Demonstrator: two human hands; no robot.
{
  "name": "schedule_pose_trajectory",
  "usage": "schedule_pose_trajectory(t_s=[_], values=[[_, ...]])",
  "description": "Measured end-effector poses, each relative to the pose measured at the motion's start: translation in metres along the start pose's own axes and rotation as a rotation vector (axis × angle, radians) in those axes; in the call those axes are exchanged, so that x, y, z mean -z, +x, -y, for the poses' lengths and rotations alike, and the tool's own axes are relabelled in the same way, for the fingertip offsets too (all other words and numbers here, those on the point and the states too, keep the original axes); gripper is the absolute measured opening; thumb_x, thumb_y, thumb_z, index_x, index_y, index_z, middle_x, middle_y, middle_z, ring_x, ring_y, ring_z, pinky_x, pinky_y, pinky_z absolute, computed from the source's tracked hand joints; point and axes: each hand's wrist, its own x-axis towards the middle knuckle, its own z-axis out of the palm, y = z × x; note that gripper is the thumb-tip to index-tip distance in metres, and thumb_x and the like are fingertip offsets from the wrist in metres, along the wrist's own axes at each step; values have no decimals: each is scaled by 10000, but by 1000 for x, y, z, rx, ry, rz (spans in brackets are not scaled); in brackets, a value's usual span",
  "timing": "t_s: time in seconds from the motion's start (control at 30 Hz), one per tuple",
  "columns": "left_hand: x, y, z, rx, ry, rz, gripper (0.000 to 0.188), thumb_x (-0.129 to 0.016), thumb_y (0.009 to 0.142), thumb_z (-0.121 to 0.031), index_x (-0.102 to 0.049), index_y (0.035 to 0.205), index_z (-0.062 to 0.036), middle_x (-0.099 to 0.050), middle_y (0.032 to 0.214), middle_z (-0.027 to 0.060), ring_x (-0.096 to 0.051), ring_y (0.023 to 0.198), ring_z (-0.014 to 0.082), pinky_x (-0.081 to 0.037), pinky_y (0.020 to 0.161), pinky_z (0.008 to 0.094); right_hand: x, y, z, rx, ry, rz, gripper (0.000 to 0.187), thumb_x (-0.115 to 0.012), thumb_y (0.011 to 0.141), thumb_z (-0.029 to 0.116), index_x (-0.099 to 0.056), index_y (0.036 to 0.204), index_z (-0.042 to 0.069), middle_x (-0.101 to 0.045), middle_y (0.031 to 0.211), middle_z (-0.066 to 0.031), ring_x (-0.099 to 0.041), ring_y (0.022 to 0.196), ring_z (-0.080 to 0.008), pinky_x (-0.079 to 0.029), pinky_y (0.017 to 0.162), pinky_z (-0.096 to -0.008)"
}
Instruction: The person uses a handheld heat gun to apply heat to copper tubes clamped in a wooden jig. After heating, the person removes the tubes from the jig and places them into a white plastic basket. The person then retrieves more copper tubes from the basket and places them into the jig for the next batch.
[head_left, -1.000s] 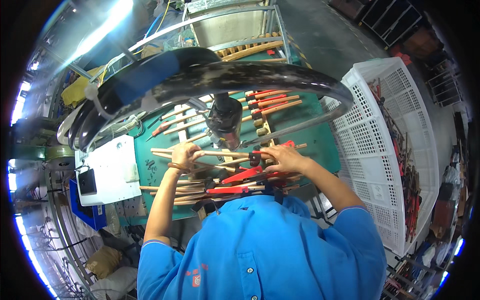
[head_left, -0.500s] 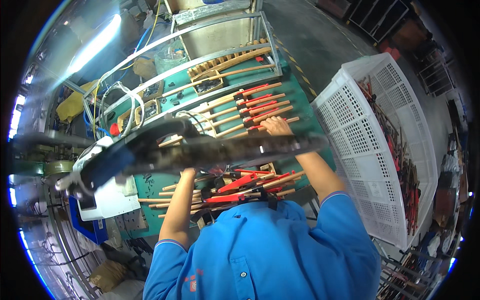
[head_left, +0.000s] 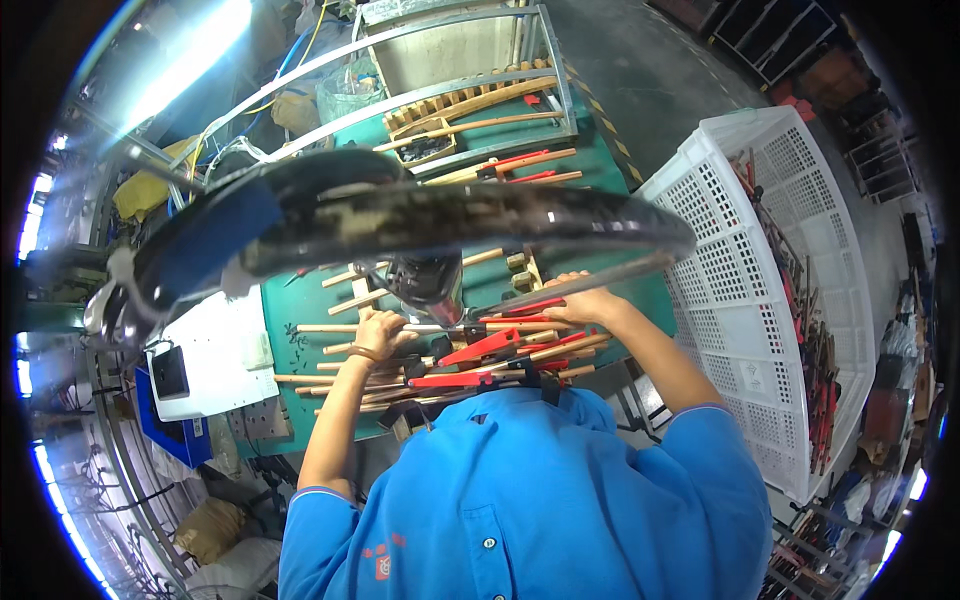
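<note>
My left hand [head_left: 383, 332] is closed round the left part of a wooden stick with a black joint and a red strip. My right hand [head_left: 583, 302] grips the right end of what looks like the same stick, its fingertips partly hidden by a dark bar. Between my hands, the black head of a machine [head_left: 428, 285] hangs over the stick's middle. Nearer my body lies a pile of similar sticks, including a red strip [head_left: 482, 347] tilted across the others. A few more red-and-wood sticks [head_left: 530, 160] lie at the far side of the green table.
A blurred dark curved bar [head_left: 480, 215] crosses above the table and hides much of it. On the right stands a white perforated crate [head_left: 725, 260] with many sticks. A metal frame [head_left: 470, 80] spans the back; a white machine housing [head_left: 215, 360] sits left, beside a blue bin [head_left: 180, 440].
My right hand has come back from the far row of sticks toward my body with a stick. My left hand has come out from behind the dark bar.
</note>
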Motion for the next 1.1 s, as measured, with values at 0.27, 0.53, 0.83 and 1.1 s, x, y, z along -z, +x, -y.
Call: schedule_pose_trajectory(t_s=[0.27, 0.53, 0.83, 1.1], values=[[35, 28, -49, 92, -50, -85, 310, -655, 790, -425, -667, 884, -130, -606, 845, 56, -618, 774, 288, -496, 663, 413, 8, -19, 5, 273, -112, -410, 465, -751, 700, 255, -584, 1101, 88, -587, 915, -82, -565, 916, -274, -439, 842, -384], [-24, 91, -61, 326, -306, -337, 414, -649, 784, -379, -602, 1076, -88, -637, 997, 179, -601, 911, 377, -473, 773, 446, 1, 44, -63, 205, -250, -696, 210, -658, 735, 88, -628, 943, 97, -627, 916, -93, -577, 962, -270, -445, 857, -404], [-39, 95, -78, 100, -532, -566, 226, -737, 723, -193, -642, 873, -53, -576, 862, 117, -575, 807, 308, -456, 710, 423, -11, 55, -74, 135, -90, -843, 264, -639, 754, 140, -594, 958, -22, -624, 965, -163, -568, 984, -328, -435, 901, -401], [-35, 92, -76, 135, -542, -486, 213, -742, 700, -216, -663, 829, -67, -578, 818, 122, -588, 765, 303, -472, 668, 391, -28, 51, -60, 137, -558, -701, 143, -604, 757, 128, -560, 892, 108, -539, 782, -45, -564, 833, -200, -429, 785, -322]])
